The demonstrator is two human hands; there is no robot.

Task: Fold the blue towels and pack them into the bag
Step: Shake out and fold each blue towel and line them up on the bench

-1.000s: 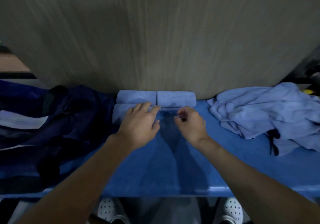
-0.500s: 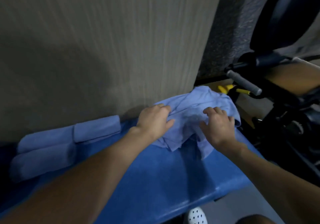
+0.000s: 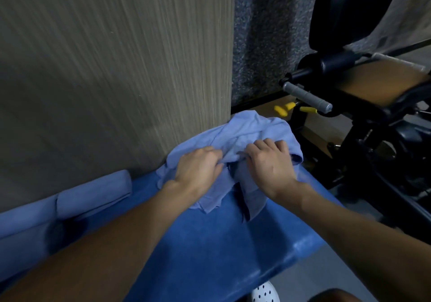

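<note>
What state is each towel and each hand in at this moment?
crumpled towel pile: unfolded, bunched at the right end of the blue table, gripped by both hands.
folded towels: folded, lying in a row against the wall panel.
left hand: fingers curled into the pile.
right hand: fingers curled into the pile.

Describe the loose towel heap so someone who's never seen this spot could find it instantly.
Follow the blue bench along the wood-grain wall to its right end. There lies the light blue towel heap, gripped by the left hand and right hand. Unlike the folded towels farther left, it is crumpled and loose.
</note>
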